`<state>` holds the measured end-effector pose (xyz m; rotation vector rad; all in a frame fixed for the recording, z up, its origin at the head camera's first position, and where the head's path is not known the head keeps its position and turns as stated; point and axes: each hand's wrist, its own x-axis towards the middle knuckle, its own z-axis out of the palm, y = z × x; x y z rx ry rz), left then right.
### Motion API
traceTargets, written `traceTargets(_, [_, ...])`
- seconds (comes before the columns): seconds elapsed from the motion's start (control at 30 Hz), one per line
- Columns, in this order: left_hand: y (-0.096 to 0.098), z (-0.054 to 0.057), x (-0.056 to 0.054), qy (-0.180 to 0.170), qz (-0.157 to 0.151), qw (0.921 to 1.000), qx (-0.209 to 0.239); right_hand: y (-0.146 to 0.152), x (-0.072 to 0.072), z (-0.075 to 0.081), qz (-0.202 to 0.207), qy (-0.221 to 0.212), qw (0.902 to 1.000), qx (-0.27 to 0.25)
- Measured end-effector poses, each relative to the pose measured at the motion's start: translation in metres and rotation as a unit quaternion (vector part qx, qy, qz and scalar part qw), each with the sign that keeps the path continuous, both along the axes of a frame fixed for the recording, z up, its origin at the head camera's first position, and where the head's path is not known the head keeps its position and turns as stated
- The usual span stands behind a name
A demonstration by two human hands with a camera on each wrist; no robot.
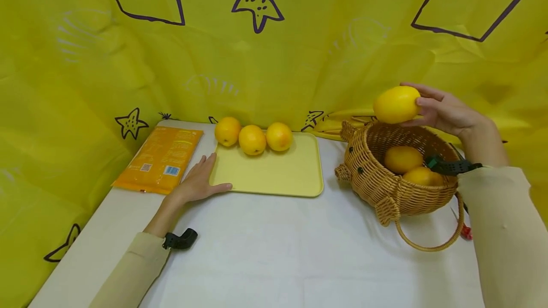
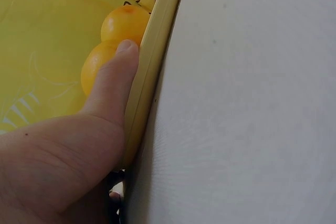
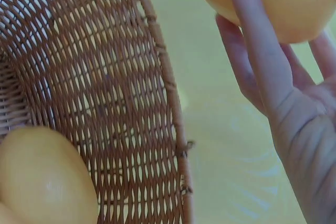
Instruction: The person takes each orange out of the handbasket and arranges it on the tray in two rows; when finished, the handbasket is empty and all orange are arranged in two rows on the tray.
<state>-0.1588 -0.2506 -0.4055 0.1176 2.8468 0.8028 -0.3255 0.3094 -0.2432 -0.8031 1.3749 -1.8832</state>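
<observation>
Above the far rim of a wicker basket (image 1: 364, 170), my right hand (image 1: 449, 113) holds an oval yellow fruit (image 1: 396, 104) between thumb and fingers. The right wrist view shows that fruit (image 3: 294, 3) at the top, partly cut off. Two more oval fruits lie in the basket, one brownish yellow (image 1: 402, 159) and one yellow (image 1: 423, 177). My left hand (image 1: 201, 179) rests at the near left corner of a pale yellow tray (image 1: 274, 175), thumb along its front edge and fingers straight. Three oranges (image 1: 252, 140) sit along the tray's back left edge.
An orange packet (image 1: 160, 159) lies left of the tray. The basket's handle (image 1: 428, 249) hangs down in front, with a small red item (image 1: 466, 232) beside it. A yellow patterned cloth (image 1: 274, 70) rises behind the white table (image 1: 274, 251).
</observation>
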Motion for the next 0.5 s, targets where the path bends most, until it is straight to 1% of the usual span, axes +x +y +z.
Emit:
traceTargets(0.07, [-0.001, 0.000, 0.001, 0.000, 0.002, 1.0000, 0.002, -0.006, 0.000, 0.003, -0.012, 0.000, 0.9999, -0.009])
traceTargets(0.17, [-0.002, 0.000, 0.003, 0.001, 0.005, 1.0000, 0.006, -0.015, -0.001, 0.007, -0.020, -0.008, 0.9993, -0.030])
traceTargets(0.3, [-0.003, 0.000, 0.005, 0.000, 0.010, 1.0000, 0.001, -0.027, -0.002, 0.011, -0.035, -0.012, 0.9981, -0.050])
traceTargets(0.37, [-0.003, 0.000, 0.004, 0.001, 0.010, 0.9999, -0.001, -0.033, 0.000, 0.011, -0.057, -0.010, 0.9969, -0.053])
traceTargets(0.43, [-0.002, 0.001, 0.003, 0.001, 0.010, 0.9999, -0.002, -0.039, 0.004, 0.012, -0.089, -0.014, 0.9945, -0.054])
traceTargets(0.5, [-0.002, 0.000, 0.003, 0.000, 0.009, 1.0000, 0.000, -0.047, 0.008, 0.013, -0.123, -0.013, 0.9913, -0.044])
